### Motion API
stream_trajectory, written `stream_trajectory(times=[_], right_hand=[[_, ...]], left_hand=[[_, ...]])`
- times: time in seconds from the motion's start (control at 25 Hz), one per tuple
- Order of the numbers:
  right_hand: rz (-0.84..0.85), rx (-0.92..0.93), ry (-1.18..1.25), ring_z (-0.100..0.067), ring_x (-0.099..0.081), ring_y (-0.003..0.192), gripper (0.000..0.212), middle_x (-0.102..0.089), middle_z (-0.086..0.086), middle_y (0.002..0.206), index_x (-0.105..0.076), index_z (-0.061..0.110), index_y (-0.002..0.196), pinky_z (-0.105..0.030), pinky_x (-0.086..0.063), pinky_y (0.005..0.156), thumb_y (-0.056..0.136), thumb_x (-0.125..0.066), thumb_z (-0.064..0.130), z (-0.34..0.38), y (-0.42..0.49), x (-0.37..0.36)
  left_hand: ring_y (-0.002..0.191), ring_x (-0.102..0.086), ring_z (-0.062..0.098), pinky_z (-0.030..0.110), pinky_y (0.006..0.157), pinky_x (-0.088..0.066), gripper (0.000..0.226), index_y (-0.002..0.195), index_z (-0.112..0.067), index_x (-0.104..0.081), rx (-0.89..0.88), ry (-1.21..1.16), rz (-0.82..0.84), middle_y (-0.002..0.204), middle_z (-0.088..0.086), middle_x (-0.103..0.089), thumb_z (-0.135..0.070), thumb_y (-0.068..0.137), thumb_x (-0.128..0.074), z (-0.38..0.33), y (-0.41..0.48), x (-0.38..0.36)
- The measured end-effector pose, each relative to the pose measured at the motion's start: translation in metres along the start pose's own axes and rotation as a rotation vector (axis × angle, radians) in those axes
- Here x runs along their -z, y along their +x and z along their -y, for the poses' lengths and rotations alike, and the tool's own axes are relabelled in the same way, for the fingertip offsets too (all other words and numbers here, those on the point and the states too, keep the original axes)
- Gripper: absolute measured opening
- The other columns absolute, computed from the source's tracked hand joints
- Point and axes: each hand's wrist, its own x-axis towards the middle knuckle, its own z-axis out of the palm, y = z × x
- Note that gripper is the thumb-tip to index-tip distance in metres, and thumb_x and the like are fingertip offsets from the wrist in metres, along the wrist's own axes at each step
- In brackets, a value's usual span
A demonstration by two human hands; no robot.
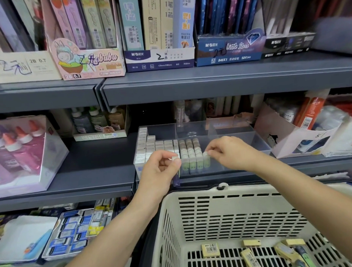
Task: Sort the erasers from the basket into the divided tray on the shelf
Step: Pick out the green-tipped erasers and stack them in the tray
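Two small erasers are in play, one in each grip, both up at the clear plastic divided tray [251, 131] on the dark grey metal shelf [92, 162]. The right grip [229, 151] pinches a pale green upright eraser with a white top [205, 155] between thumb and fingertips. It holds it on end, long axis vertical, just to the right of the packed rows of matching green erasers [189, 150]. The open floor of that compartment lies straight below this grip and on to its right, so I'd judge the coming move is a short push straight down to start a new column. The left grip [160, 169] pinches a small white block eraser [174, 159], also upright as far as I can tell. It sits about over the divider between the two filled sections. The rows of white block erasers [151, 146] lie just left of it and beyond, so that piece wants to go slightly left, not right. The right grip is clearly the nearer one to the green section, the left to the white. Below both grips and closer to the person sits the cream slatted plastic basket [193, 192], with flat yellow-wrapped erasers [210, 250] lying on its bottom, more under the right arm than the left.
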Motion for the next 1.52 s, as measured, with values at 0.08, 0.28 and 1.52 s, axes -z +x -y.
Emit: stream_trajectory(times=[0.08,0.28,1.52], right_hand=[[0.029,0.026,-0.088,-0.024,-0.058,0.102,0.031,-0.068,-0.002,0.106,-0.065,0.017,0.105,-0.039,-0.04,0.096,0.097,-0.036,0.024,-0.001,0.001,-0.002],[-0.046,0.08,-0.098,-0.021,-0.054,0.112,0.032,-0.065,0.004,0.117,-0.061,0.024,0.117,-0.037,-0.035,0.098,0.097,-0.037,0.021,0.002,-0.009,0.002],[-0.009,0.043,0.004,-0.018,-0.06,0.105,0.026,-0.068,0.002,0.112,-0.066,0.02,0.112,-0.036,-0.047,0.092,0.095,-0.046,0.022,-0.003,0.014,-0.001]], left_hand=[[0.079,-0.064,0.017,0.028,0.076,-0.053,0.007,0.093,-0.018,-0.062,0.012,-0.043,-0.008,0.074,0.005,-0.064,-0.016,0.087,-0.063,0.002,0.002,0.001],[0.081,-0.068,0.012,0.02,0.067,-0.054,0.01,0.092,-0.014,-0.066,0.102,-0.19,-0.022,0.09,0.007,-0.069,-0.011,0.083,-0.067,0.002,0.002,0.001],[0.079,-0.055,0.003,0.006,0.073,-0.044,0.023,0.087,-0.024,-0.056,-0.162,0.259,0.001,0.088,-0.005,-0.06,-0.002,0.084,-0.062,0.0,0.002,0.004]])
